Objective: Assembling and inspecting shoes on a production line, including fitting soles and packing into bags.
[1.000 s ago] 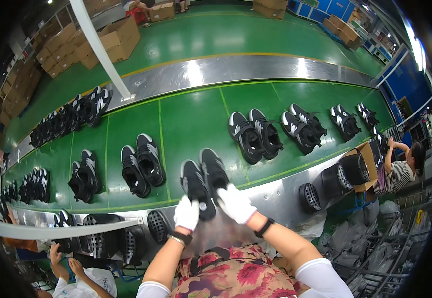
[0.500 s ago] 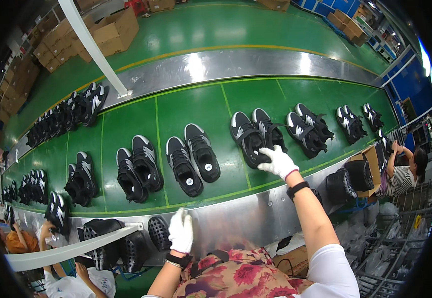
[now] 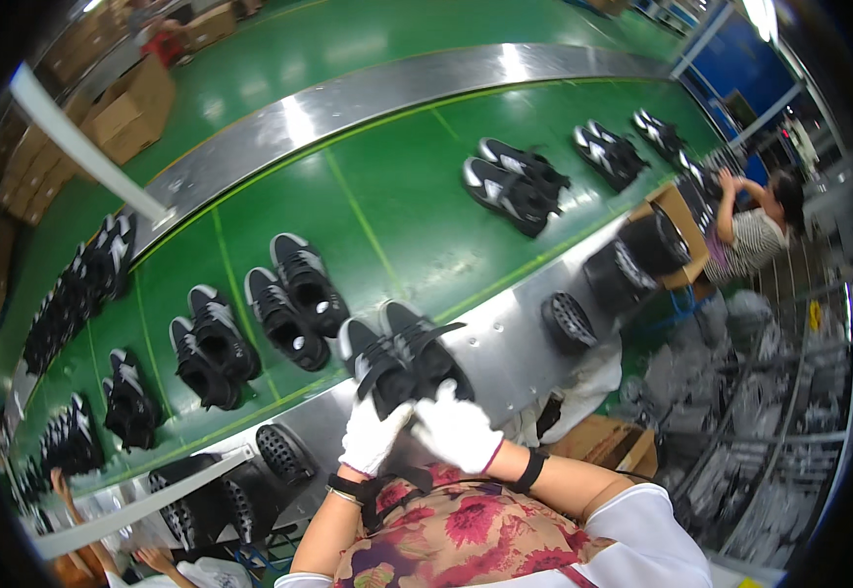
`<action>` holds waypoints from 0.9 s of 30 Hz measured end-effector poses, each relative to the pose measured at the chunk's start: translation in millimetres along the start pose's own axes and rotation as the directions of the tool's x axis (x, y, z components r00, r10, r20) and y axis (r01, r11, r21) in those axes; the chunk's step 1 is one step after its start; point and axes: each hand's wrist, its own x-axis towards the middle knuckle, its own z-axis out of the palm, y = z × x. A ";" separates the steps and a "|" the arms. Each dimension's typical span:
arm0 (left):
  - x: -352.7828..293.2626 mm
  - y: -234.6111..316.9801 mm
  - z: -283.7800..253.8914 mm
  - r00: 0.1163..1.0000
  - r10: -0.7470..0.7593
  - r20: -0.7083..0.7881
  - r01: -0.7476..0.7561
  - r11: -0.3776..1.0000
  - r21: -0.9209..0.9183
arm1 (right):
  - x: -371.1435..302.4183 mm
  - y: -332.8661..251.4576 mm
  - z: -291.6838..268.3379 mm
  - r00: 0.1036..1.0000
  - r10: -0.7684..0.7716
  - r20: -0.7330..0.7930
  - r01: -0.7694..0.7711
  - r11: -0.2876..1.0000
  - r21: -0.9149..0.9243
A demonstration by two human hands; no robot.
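Observation:
A pair of black sneakers with silver-grey toes is held close in front of me, over the metal edge of the conveyor. My left hand [image 3: 374, 436], in a white glove, grips the heel end of the left sneaker [image 3: 374, 355]. The white-gloved right hand [image 3: 456, 429] is closed at the heel of the right sneaker [image 3: 415, 336], whose strap sticks out to the right. Both toes point away from me. The fingertips are partly hidden by the shoes and slightly blurred.
More sneaker pairs stand on the green belt [image 3: 348, 216], including one pair [image 3: 294, 294] to the left and another [image 3: 515, 186] to the right. Black perforated holders [image 3: 569, 321] line the metal ledge. A white post [image 3: 83, 142] rises at left. Co-workers are at both sides.
My right hand has brought the sneaker pair from the belt toward me, and my left hand has joined it on the shoes. The view has turned and tilted.

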 end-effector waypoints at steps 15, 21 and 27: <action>-23.7 -19.6 38.1 0.993 -0.096 -0.072 0.116 0.921 0.371 | -76.6 262.5 -82.2 0.867 0.262 -0.424 -0.324 0.943 -0.079; -30.5 -27.2 11.5 0.991 -0.106 0.087 0.113 0.991 -0.074 | -60.6 263.8 -87.3 0.933 0.250 -0.258 -0.301 0.936 -0.183; -47.4 -2.1 -13.3 0.939 -0.009 -0.342 -0.031 0.993 -0.111 | -78.3 195.3 -127.3 0.889 0.135 -0.438 -0.187 0.979 -0.078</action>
